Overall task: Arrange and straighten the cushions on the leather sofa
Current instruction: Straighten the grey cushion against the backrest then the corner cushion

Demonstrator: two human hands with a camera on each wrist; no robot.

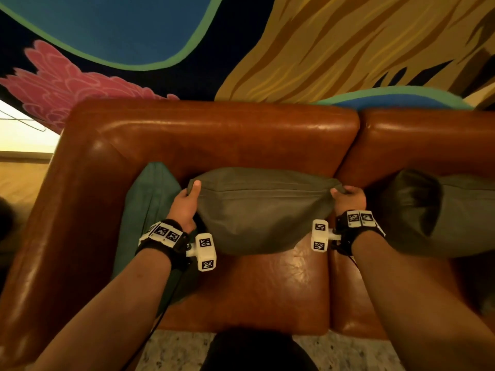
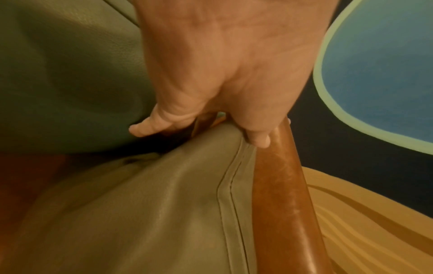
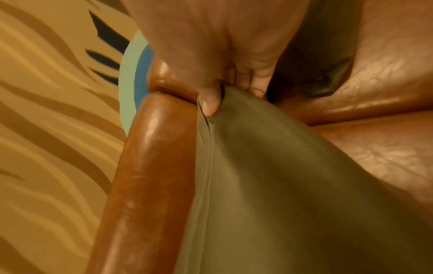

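Nearest the camera, the person's left hand [image 1: 184, 207] and right hand [image 1: 349, 198] each pinch an upper corner of the olive-green leather cushion [image 1: 261, 210], thumb on the front face, fingers curled behind. The cushion stands on the seat of the glossy brown leather sofa [image 1: 214, 132], leaning toward its backrest, between a teal cushion [image 1: 150, 194] at the armrest and a darker olive cushion [image 1: 428, 212] to the right. To do this step well, both corners should probably be kept level, the seam straight, then pressed back evenly. No brand, label or writing is legible; the wrist markers carry only patterns.
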